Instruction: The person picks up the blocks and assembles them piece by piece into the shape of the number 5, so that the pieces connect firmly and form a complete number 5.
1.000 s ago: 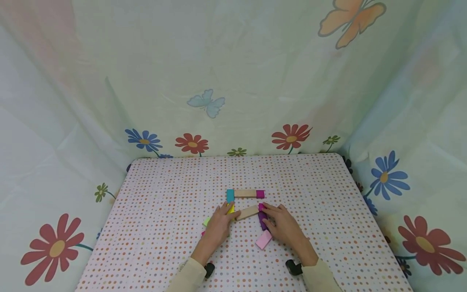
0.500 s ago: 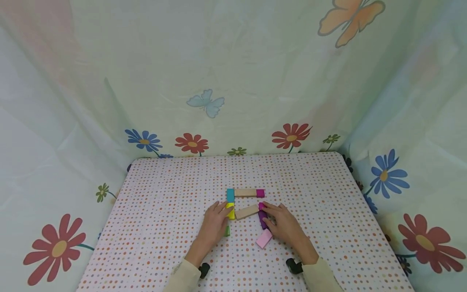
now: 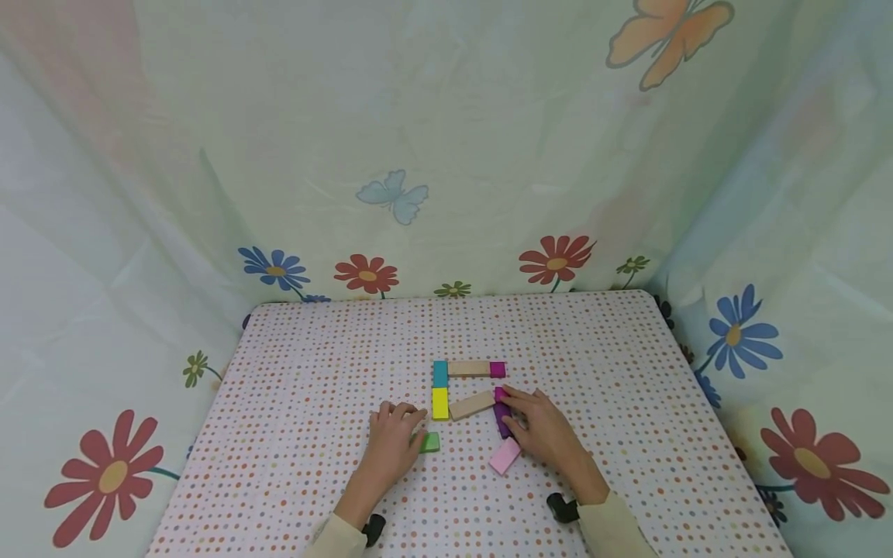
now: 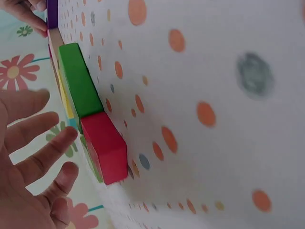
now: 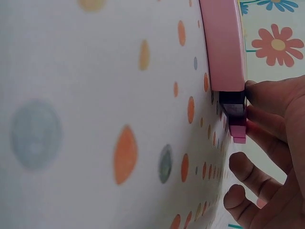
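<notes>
My left hand (image 3: 392, 440) hovers palm down over a green block (image 3: 430, 442), partly covering it. In the left wrist view, its fingers are spread apart beside the green block, a red block (image 4: 106, 148) and a lime block (image 4: 91, 160), gripping none. My right hand (image 3: 551, 434) rests its fingertips at a magenta block (image 3: 499, 394) and its thumb at the dark purple block (image 3: 503, 422) below it. A pink block (image 3: 505, 456) lies slanted under the purple one. A plain wooden block (image 3: 472, 404) slants between the yellow block (image 3: 440, 404) and the magenta block.
Above the yellow block stands a teal block (image 3: 440, 373), followed rightward by another wooden block (image 3: 469, 370) and a second magenta block (image 3: 498, 370). All lie on a dotted table (image 3: 314, 349), with a flowered curtain (image 3: 481, 155) behind and at the sides.
My left hand has left the yellow block and moved left and toward me, uncovering the yellow and green blocks. The right hand stays in place.
</notes>
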Demonstrator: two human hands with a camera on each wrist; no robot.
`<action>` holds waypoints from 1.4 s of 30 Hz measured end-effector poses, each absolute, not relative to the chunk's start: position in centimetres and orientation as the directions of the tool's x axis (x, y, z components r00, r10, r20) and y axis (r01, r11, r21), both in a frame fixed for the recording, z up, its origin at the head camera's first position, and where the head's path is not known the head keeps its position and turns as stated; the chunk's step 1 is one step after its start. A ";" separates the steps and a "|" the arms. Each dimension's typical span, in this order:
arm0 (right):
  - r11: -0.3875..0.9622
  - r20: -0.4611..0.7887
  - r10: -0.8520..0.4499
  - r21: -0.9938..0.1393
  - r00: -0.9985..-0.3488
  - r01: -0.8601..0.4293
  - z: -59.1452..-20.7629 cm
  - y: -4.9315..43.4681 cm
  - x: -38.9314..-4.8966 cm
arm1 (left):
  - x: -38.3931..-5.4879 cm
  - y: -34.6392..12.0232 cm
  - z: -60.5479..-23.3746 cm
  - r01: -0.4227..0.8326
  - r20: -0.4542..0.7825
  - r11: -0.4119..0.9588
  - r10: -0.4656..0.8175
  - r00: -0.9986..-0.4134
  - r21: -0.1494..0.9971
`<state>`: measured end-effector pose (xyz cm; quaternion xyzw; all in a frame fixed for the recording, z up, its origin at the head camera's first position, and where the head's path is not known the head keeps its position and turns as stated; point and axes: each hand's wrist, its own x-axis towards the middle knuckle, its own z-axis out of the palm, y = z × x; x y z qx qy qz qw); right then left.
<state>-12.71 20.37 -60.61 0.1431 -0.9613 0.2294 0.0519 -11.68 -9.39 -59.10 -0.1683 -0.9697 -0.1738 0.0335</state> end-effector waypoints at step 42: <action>0.836 0.161 -0.265 -0.452 -0.951 -0.310 -60.8 20.6 -12.8 | -10.6 -9.9 -59.0 0.391 -0.045 0.877 0.419 -0.907 0.279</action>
